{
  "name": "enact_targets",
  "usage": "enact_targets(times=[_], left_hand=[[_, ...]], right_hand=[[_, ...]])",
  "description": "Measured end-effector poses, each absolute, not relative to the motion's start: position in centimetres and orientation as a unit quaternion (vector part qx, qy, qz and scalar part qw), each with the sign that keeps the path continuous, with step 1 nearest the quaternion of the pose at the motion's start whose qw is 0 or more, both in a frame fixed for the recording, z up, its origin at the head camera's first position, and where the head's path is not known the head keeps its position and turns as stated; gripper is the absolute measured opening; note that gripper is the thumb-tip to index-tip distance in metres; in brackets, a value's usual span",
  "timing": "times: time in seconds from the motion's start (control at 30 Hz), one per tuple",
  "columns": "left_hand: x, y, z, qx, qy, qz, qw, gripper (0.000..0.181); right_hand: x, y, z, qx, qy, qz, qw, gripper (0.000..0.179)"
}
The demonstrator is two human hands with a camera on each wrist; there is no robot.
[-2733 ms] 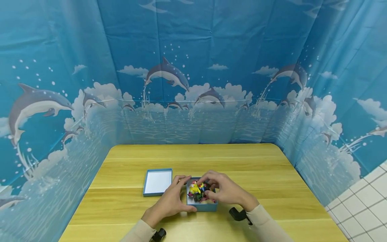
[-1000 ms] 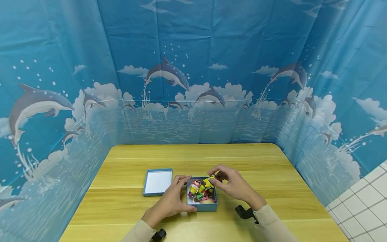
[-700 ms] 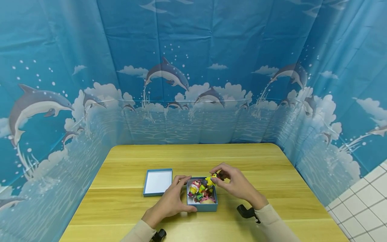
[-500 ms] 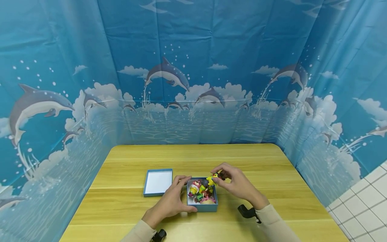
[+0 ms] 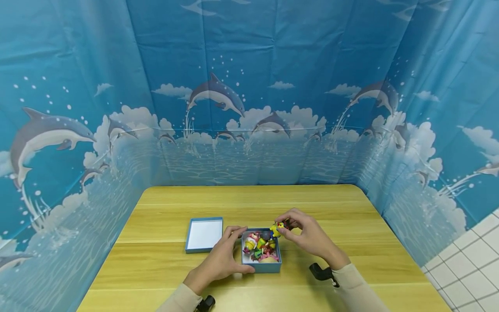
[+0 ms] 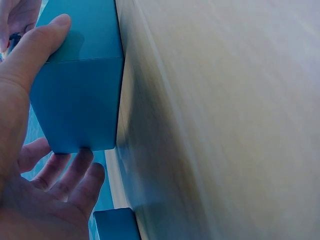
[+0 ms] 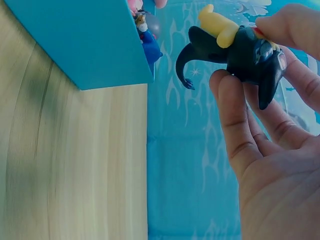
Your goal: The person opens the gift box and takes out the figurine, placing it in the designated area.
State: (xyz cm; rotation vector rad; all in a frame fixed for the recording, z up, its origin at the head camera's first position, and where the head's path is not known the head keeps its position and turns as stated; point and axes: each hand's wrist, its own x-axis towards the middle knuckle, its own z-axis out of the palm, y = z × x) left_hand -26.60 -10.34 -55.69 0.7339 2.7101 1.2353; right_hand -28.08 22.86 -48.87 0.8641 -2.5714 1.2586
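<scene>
Low on the table, a small blue box (image 5: 267, 268) holds several colourful toy figurines (image 5: 260, 250). My left hand (image 5: 218, 264) grips the box from its left side, thumb on the front wall and fingertips at the far side. In the left wrist view the thumb and fingers span the box's plain wall (image 6: 80, 105). My right hand (image 5: 312, 237) pinches a yellow and black toy figurine (image 5: 276, 228) above the box's far right corner. The right wrist view shows that figurine's black back and curled tail (image 7: 252, 55) between thumb and fingers, apart from the box.
A shallow blue lid (image 5: 204, 234) with a white inside lies left of the box. The wooden table (image 5: 249, 203) has a dolphin-printed curtain (image 5: 249, 160) behind it and along both sides. White floor tiles (image 5: 475, 255) show at the right.
My right hand was down among the figurines; it has lifted the yellow and black one and shifted slightly right, to the box's far right corner. The left hand stays on the box.
</scene>
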Motion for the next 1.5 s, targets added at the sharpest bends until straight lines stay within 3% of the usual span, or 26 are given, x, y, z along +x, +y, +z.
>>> enact_targets(times=[0.43, 1.5], left_hand=[[-26.6, -10.3, -55.8, 0.236, 0.883, 0.404, 0.041, 0.125], [-26.6, -10.3, -55.8, 0.236, 0.884, 0.401, 0.043, 0.125]], right_hand=[[-28.6, 23.3, -49.4, 0.27, -0.862, 0.422, 0.082, 0.039], [-30.0, 24.5, -51.8, 0.213, -0.893, 0.382, 0.102, 0.046]])
